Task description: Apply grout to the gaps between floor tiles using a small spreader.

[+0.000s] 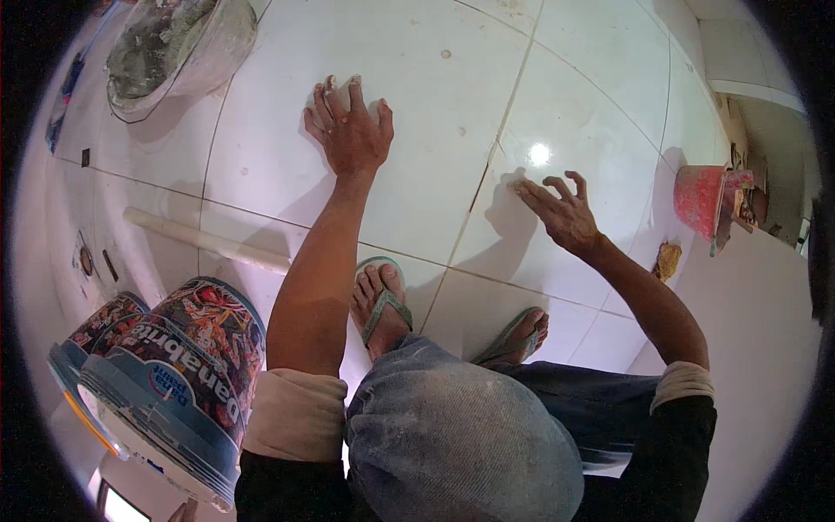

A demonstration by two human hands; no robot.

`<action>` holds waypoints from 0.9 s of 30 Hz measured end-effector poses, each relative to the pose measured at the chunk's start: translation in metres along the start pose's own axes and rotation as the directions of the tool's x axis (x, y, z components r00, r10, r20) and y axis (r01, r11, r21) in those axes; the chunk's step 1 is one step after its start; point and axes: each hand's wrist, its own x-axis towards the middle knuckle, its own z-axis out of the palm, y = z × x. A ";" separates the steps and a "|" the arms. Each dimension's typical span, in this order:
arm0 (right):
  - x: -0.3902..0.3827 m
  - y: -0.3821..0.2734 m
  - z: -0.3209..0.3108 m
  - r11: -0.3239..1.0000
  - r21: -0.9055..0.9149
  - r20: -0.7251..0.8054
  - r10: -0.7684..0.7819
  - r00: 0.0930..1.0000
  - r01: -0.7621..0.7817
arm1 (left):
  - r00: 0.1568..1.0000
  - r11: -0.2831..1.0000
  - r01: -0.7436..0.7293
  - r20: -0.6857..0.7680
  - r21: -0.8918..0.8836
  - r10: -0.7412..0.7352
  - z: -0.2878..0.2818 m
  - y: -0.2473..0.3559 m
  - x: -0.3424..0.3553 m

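White tile (435, 130) under left hand (350, 130); colourful-labelled bucket (183, 383) lower left, perhaps paint.

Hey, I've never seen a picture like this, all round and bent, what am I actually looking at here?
This is one picture from a wide fisheye camera worn on a person's head, looking down, so straight lines bend near the rim. The person crouches on a white tiled floor in sandals. The left hand lies flat on a tile; the right hand touches the neighbouring tile with its fingers. Neither holds anything. Around them: stacked paint buckets lower left, a pale pipe, a tub of grey mortar upper left, and a red bucket at right.
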 end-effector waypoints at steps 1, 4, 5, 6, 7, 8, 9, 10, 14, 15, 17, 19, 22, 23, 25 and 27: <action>0.003 0.001 -0.001 1.000 0.004 0.001 0.000 1.000 0.000 | 1.000 1.000 -0.001 0.003 0.002 0.001 -0.002 -0.001 -0.001; 0.053 0.014 -0.018 0.983 0.079 -0.135 0.175 0.975 -0.165 | 1.000 1.000 0.009 0.003 0.015 -0.009 -0.004 -0.002 0.001; 0.074 0.019 -0.029 0.971 0.059 -0.142 0.237 0.961 -0.230 | 1.000 1.000 0.009 0.001 0.004 -0.009 -0.003 -0.002 0.001; 0.093 0.027 -0.034 0.958 0.090 -0.166 0.283 0.945 -0.271 | 1.000 1.000 0.004 -0.001 -0.008 -0.004 -0.002 0.000 0.001; 0.106 0.033 -0.037 0.943 0.123 -0.188 0.329 0.925 -0.310 | 1.000 1.000 -0.001 -0.002 -0.013 0.001 0.001 0.001 0.001; 0.110 0.032 -0.032 0.941 0.124 -0.190 0.333 0.924 -0.314 | 1.000 1.000 -0.002 -0.006 -0.030 0.002 0.003 0.003 0.000; 0.112 0.030 -0.025 0.926 0.123 -0.081 0.369 0.926 -0.358 | 1.000 0.999 -0.002 -0.009 -0.049 0.002 0.005 0.005 0.000; 0.113 0.028 -0.021 0.908 0.116 0.030 0.402 0.915 -0.403 | 1.000 0.999 -0.007 -0.009 -0.052 0.007 0.008 0.006 0.001; 0.079 -0.045 -0.018 0.972 0.137 0.076 0.183 0.980 -0.192 | 1.000 0.999 0.012 0.011 -0.038 -0.012 -0.002 0.000 0.001; 0.074 -0.058 -0.027 0.967 0.192 0.117 0.145 0.982 -0.166 | 1.000 0.999 0.007 -0.002 -0.039 -0.008 -0.002 -0.001 0.001; 0.073 -0.062 -0.039 0.961 0.215 0.152 0.142 0.978 -0.173 | 1.000 0.999 0.008 0.002 -0.036 -0.008 -0.002 0.000 0.001; 0.078 -0.045 -0.038 0.930 0.210 0.109 0.284 0.953 -0.301 | 1.000 0.999 0.008 0.002 -0.031 -0.008 -0.004 -0.001 0.002; 0.093 0.002 -0.043 0.874 0.176 0.012 0.458 0.889 -0.453 | 1.000 1.000 -0.015 0.018 0.018 0.014 -0.006 0.006 0.003; 0.095 0.009 -0.044 0.836 0.209 0.088 0.501 0.861 -0.507 | 1.000 1.000 -0.013 0.009 -0.001 0.013 -0.004 0.006 0.002; 0.078 -0.011 -0.019 0.915 0.101 0.126 0.377 0.917 -0.390 | 1.000 1.000 -0.019 -0.004 -0.021 0.019 0.001 0.008 0.003; 0.073 -0.045 -0.031 0.914 0.258 0.154 0.282 0.947 -0.314 | 0.999 0.999 -0.019 -0.040 -0.044 0.017 0.002 0.000 0.000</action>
